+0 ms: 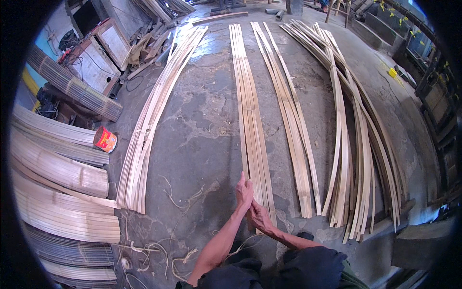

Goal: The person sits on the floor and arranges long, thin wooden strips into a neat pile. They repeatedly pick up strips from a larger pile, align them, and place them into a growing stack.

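Note:
A row of long, pale bamboo strips (250, 115) lies on the floor in front of me and runs far away from my legs. At its near end my left hand (244, 191) is closed on the leftmost bamboo strip (239, 115), its index finger stretched along it. Just below and to the right, my right hand (260, 216) is closed on the same strip, close against the left hand. Part of the strip is hidden under my fingers. The other strips of the row lie directly to the right of both hands.
Bamboo bundles lie to the left (149, 120), nearer right (291, 120) and far right (363, 159). Rolled slat mats (67, 212) and a red tub (105, 139) stand along the left. Loose fibre strands (168, 253) are scattered on the concrete floor (197, 111).

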`<state>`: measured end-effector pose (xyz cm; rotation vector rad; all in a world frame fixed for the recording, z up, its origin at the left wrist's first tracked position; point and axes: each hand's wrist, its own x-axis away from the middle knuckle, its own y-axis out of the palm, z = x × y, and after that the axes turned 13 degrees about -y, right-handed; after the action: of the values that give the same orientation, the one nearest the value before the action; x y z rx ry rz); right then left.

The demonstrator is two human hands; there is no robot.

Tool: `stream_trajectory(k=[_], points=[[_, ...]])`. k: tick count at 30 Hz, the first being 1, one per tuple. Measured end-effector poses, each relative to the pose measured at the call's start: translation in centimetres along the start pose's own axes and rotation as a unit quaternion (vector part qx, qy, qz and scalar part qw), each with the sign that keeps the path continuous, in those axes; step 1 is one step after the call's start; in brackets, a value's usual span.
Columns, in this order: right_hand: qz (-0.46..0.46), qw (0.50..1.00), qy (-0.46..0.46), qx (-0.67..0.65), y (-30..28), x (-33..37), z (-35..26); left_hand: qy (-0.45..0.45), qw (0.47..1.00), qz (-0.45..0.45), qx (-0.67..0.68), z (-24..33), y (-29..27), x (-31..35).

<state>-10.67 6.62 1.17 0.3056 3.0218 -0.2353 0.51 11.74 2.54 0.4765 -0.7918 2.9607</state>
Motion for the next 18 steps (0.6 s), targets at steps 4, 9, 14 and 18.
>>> stream_trajectory(k=[4,9,14,18], points=[[-0.101,0.992,0.045,0.054,-0.3,0.5,1.3,0.007,0.999,0.007,-0.039,-3.1,-0.2,-0.1],[-0.153,0.985,0.051,0.056,-0.9,1.8,1.0,0.038,0.999,0.010,-0.018,-5.9,0.0,-1.3],[-0.161,0.978,0.035,0.132,-2.2,2.5,-0.1,0.029,0.997,-0.010,-0.068,-4.1,0.2,-0.1],[-0.174,0.978,0.006,0.116,-2.1,2.1,-1.9,0.059,0.996,-0.003,-0.066,-4.0,-0.9,0.0]])
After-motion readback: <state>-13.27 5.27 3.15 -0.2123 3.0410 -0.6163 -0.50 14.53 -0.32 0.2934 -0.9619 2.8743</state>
